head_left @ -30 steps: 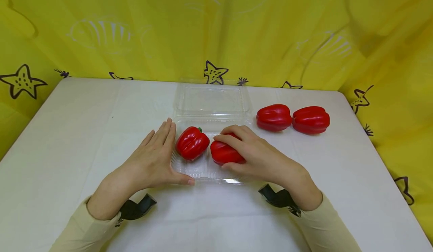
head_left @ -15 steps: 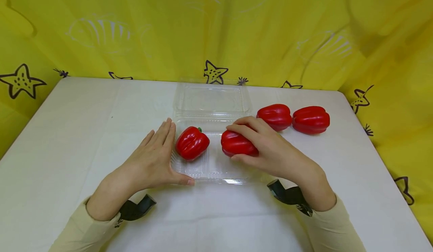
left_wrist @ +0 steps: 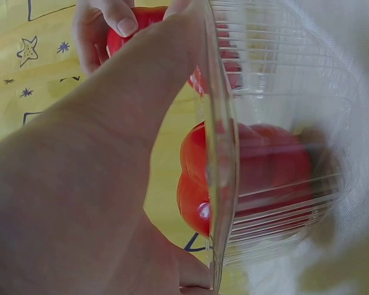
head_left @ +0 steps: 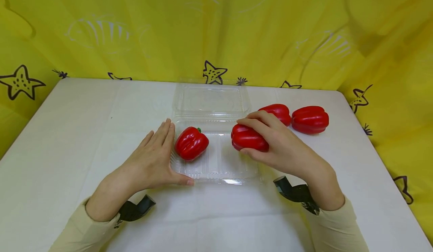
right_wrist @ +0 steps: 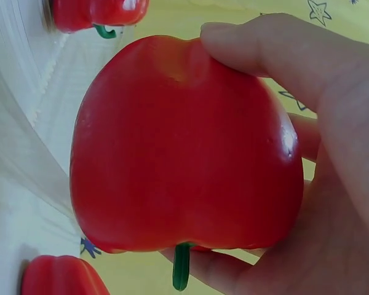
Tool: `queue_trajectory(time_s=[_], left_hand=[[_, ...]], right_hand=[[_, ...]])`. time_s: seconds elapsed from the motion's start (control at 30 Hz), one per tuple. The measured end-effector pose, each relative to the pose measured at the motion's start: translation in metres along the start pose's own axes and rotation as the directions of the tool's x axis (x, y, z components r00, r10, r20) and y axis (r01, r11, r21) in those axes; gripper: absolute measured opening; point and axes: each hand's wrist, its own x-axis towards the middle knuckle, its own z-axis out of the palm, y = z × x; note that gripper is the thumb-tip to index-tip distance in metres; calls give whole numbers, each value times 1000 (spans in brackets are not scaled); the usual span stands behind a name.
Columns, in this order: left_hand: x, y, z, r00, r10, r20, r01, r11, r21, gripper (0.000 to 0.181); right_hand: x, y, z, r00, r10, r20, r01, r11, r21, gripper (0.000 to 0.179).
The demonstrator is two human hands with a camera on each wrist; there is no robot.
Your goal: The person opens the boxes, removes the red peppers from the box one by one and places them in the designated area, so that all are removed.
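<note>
My right hand [head_left: 270,139] grips a red bell pepper [head_left: 248,137] above the right end of a clear plastic clamshell box [head_left: 216,177]. In the right wrist view that bell pepper [right_wrist: 184,147] fills the middle, its green stem pointing down, with the thumb over one side and the fingers behind it. My left hand [head_left: 152,156] rests along the box's left rim, fingers straight and thumb spread at the front edge. Another red bell pepper [head_left: 191,144] lies inside the box at the left; its body [left_wrist: 267,163] shows through the clear wall in the left wrist view.
The box's open lid [head_left: 211,98] lies flat at the back. Two more red bell peppers stay on the white table right of the box: one [head_left: 279,112] partly behind my right hand, the other [head_left: 310,119] farther right. A yellow patterned curtain [head_left: 169,30] encloses the table.
My right hand has moved rightward and slightly back with the bell pepper, away from the one in the box. My left hand has kept its place at the left rim.
</note>
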Motion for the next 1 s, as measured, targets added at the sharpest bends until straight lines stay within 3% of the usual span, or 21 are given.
queue_trajectory(time_s=[0.43,0.73,1.0], left_hand=[[2,0,0,1000,-9,9,9,1000,0,140],[1,0,1,1000,-8,8,8,1000,-2,141],[1,0,1,1000,-5,7,5,1000,-7,140]], right_hand=[[-4,7,-7,999,26,-21,-25,999,20,49],[-6,8,-13,996,85,12,-85,996,19,56],[-6,10,-13,995,64,-73,-63,998,13,54]])
